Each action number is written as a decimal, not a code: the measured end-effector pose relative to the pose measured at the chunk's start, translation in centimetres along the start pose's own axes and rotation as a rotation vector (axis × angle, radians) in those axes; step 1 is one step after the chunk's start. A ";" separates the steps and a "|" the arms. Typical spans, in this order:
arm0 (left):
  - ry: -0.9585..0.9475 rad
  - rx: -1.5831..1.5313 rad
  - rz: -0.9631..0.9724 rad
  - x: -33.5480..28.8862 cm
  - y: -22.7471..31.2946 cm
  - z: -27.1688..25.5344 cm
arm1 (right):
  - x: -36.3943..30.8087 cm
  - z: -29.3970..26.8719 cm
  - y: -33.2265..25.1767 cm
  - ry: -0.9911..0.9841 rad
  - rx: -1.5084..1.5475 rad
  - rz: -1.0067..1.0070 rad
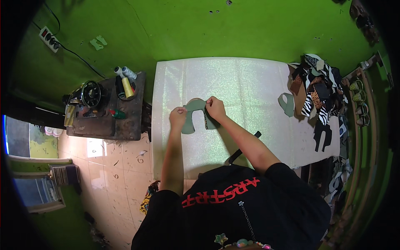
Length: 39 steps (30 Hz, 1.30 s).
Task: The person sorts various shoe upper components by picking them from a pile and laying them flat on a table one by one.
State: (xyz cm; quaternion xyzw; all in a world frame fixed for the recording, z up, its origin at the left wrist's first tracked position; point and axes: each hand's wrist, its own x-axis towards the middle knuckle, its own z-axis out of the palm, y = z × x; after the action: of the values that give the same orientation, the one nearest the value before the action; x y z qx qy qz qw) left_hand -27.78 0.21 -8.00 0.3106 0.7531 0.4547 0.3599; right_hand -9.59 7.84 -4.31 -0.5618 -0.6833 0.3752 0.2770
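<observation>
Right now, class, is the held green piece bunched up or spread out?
Spread out: the green piece forms an arch, legs apart, white surface between them; left hand and right hand pinch its top.

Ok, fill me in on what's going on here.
A person is handling a green arch-shaped piece over a pale, shimmering sheet. The left hand pinches its upper left side and the right hand its upper right. Another green piece lies off to the right, beside a heap of patterned scraps.
</observation>
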 end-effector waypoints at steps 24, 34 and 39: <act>0.065 0.575 0.698 -7.3 3.6 3.8 | -3.0 -1.2 -1.6 -0.069 -0.212 -0.218; -0.074 0.612 0.584 -7.8 2.7 4.3 | -4.9 -0.9 -0.4 -0.090 -0.258 -0.316; -0.115 0.676 0.520 -8.1 3.0 4.0 | -5.0 -1.3 0.3 -0.136 -0.232 -0.389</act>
State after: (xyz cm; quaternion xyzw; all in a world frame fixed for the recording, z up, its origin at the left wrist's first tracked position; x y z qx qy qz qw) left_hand -19.65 -3.17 -4.46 0.6154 0.7352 0.2396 0.1528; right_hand -7.31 3.26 -3.60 -0.4210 -0.8342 0.2707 0.2313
